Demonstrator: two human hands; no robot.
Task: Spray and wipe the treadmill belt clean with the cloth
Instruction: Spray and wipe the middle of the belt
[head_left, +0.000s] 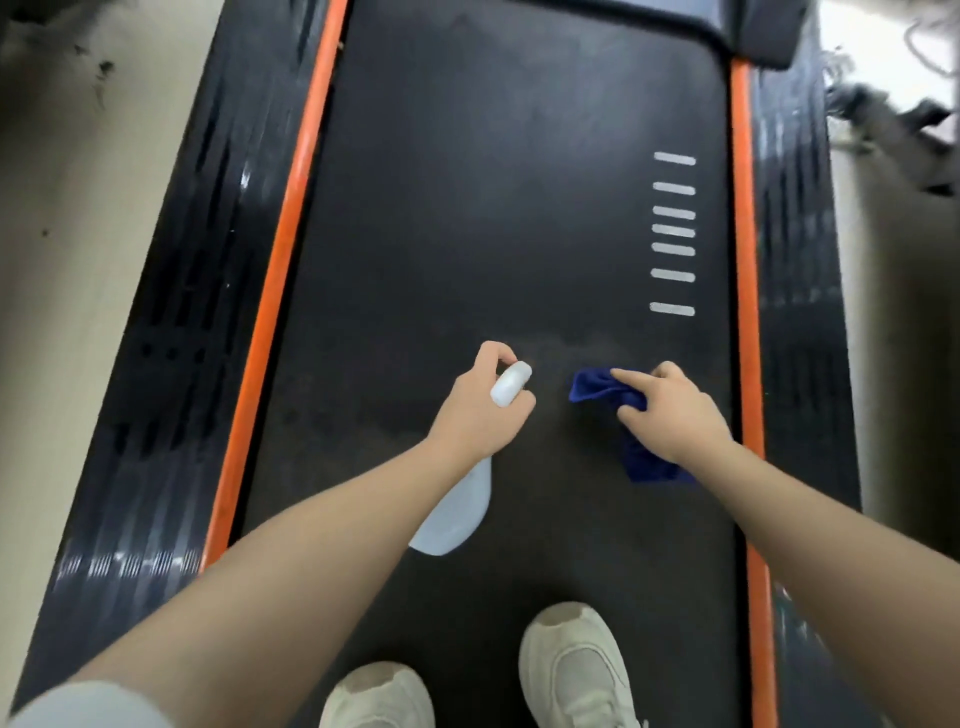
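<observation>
Belt: I see the dark treadmill belt (493, 218) running up the middle, with grey bars (673, 231) printed near its right orange rail (744, 260).
Left hand: my left hand (480, 410) is wrapped around a white spray bottle (457, 512), its head (511, 383) pointing at the belt.
Right hand: my right hand (675, 410) pinches a blue cloth (602, 389) above the belt; contact unclear.
Writing: none I can read.
Bottle contents: I cannot tell.
Shoes: pale shoes (576, 670) stand on the belt's near end.

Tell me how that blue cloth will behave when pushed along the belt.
Probably floppy: the cloth bunches and folds in the right hand. Likely light, since a corner droops loosely below the wrist. It may crumple rather than slide flat over the belt.
</observation>
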